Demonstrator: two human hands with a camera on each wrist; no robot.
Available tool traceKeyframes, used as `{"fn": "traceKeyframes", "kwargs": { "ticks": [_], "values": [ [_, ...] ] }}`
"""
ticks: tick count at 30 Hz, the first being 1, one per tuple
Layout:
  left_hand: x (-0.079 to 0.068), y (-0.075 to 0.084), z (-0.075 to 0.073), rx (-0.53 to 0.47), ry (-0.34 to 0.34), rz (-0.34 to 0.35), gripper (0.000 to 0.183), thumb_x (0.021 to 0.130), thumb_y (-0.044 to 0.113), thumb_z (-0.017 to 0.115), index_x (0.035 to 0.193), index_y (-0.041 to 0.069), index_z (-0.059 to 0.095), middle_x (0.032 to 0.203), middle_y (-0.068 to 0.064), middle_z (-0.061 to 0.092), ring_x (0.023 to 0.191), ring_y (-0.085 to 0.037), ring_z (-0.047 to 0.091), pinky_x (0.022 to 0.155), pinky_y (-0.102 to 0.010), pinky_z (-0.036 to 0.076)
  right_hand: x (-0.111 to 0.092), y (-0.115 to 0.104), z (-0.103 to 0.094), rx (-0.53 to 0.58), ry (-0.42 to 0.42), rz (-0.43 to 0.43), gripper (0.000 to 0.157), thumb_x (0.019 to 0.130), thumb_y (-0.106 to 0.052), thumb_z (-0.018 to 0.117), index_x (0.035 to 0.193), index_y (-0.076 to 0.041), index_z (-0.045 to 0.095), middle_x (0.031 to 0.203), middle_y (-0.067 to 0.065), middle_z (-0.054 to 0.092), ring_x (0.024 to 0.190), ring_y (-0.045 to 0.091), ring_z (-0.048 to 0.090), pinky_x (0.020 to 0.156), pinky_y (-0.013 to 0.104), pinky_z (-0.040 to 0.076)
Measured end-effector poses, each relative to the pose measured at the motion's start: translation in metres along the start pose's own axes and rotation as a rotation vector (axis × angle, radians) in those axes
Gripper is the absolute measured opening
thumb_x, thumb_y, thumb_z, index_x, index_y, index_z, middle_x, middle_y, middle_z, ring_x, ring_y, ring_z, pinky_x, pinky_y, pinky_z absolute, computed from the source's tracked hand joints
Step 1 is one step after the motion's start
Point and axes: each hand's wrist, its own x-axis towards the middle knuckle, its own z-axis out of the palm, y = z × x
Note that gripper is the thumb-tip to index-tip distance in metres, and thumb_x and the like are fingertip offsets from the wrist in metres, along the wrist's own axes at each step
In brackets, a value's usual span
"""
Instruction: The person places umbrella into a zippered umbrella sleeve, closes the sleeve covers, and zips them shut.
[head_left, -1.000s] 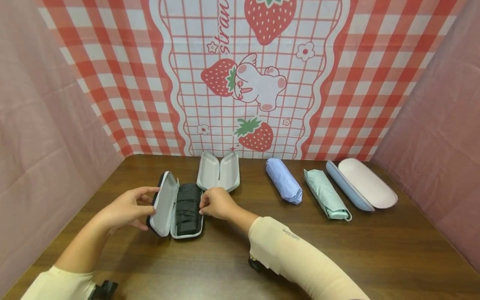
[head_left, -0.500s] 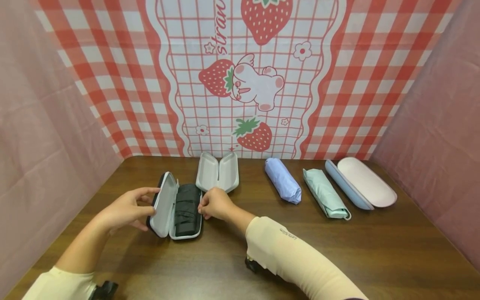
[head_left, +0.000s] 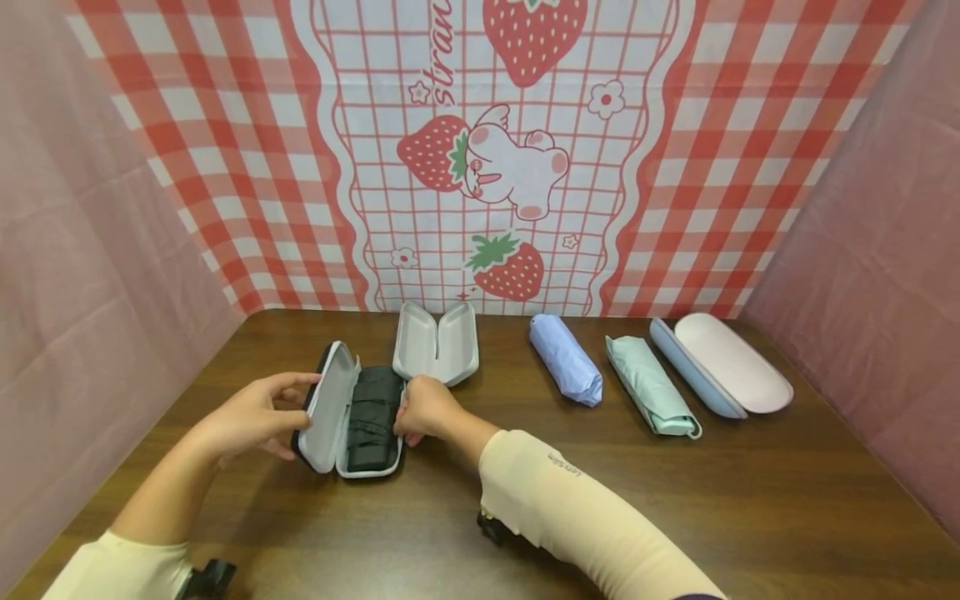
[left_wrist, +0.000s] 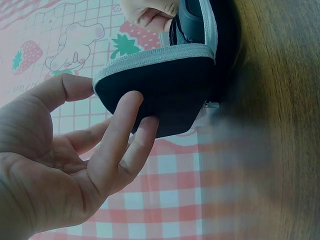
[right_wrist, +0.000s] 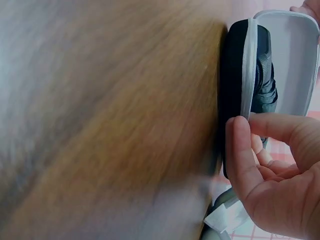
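A black zip-rimmed hard case stands open on the table at left, its pale grey lined lid point(head_left: 327, 417) raised. Inside the base lies a black folded umbrella point(head_left: 375, 417). My left hand point(head_left: 255, 417) holds the lid from outside; in the left wrist view one digit meets the rim and other fingertips rest on the black outer face point(left_wrist: 165, 95). My right hand point(head_left: 429, 410) pinches the right side wall of the base. Close up in the right wrist view, its fingertips point(right_wrist: 240, 125) are on both sides of the light zip rim point(right_wrist: 247, 75).
Just behind stands an open light-grey case point(head_left: 437, 346). To the right lie a blue-violet folded umbrella point(head_left: 566, 360) and a mint folded umbrella point(head_left: 651, 387). An open blue case point(head_left: 731, 367) with a pale pink inside is at far right. Checked cloth point(head_left: 720, 167) hangs behind the table.
My right hand has shifted slightly along the base's right wall, its fingers reaching further around the rim, and the forearm has moved left. My left hand stays on the lid.
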Motion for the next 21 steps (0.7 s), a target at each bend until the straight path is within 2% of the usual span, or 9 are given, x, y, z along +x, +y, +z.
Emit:
{"fn": "traceKeyframes", "kwargs": {
  "ticks": [2,7,10,15,19,21],
  "values": [
    [0.0,0.0,-0.001,0.007,0.004,-0.003,0.067,0.087,0.001,0.06,0.146,-0.008,0.03,0.12,-0.033,0.045,0.082,-0.026,0.061,0.061,-0.047,0.058,-0.001,-0.001,0.001,0.078,-0.006,0.035,0.018,0.074,0.007,0.074,0.06,-0.001,0.066,0.051,0.006,0.063,0.041,0.012,0.061,0.047,0.022,0.052],
    [0.0,-0.001,-0.002,0.025,0.013,-0.013,0.066,0.087,0.001,0.059,0.146,-0.007,0.032,0.121,-0.032,0.046,0.083,-0.026,0.061,0.059,-0.046,0.058,-0.001,0.005,0.006,0.418,-0.029,0.156,0.014,0.077,0.015,0.069,0.066,0.007,0.062,0.058,0.009,0.063,0.043,0.013,0.058,0.049,0.027,0.055],
    [0.002,0.0,-0.002,0.038,0.011,-0.012,0.066,0.086,0.002,0.06,0.146,-0.006,0.033,0.12,-0.032,0.048,0.084,-0.026,0.062,0.059,-0.047,0.058,0.0,0.011,0.004,0.551,-0.023,0.202,0.013,0.08,0.015,0.064,0.071,0.007,0.06,0.062,0.014,0.064,0.047,0.016,0.059,0.052,0.03,0.056],
    [0.003,0.002,-0.003,0.068,0.01,-0.001,0.065,0.086,0.002,0.061,0.145,-0.007,0.035,0.12,-0.033,0.049,0.083,-0.026,0.062,0.059,-0.047,0.057,0.004,0.016,-0.001,0.646,-0.003,0.226,0.01,0.081,0.014,0.066,0.086,0.01,0.057,0.072,0.02,0.064,0.057,0.023,0.064,0.059,0.034,0.058],
    [0.004,0.002,-0.003,0.084,0.01,0.011,0.065,0.086,0.003,0.061,0.144,-0.008,0.034,0.12,-0.034,0.049,0.081,-0.025,0.063,0.058,-0.046,0.057,0.007,0.018,-0.001,0.69,-0.023,0.23,0.026,0.083,0.015,0.064,0.106,0.019,0.054,0.08,0.022,0.064,0.063,0.026,0.066,0.064,0.036,0.059],
    [0.004,0.001,-0.003,0.092,0.018,0.013,0.064,0.086,0.003,0.061,0.144,-0.008,0.035,0.121,-0.034,0.049,0.085,-0.026,0.062,0.06,-0.046,0.057,0.007,0.018,0.001,0.725,-0.025,0.231,0.029,0.083,0.016,0.063,0.109,0.02,0.053,0.08,0.021,0.064,0.063,0.025,0.065,0.066,0.037,0.059]
  ]
}}
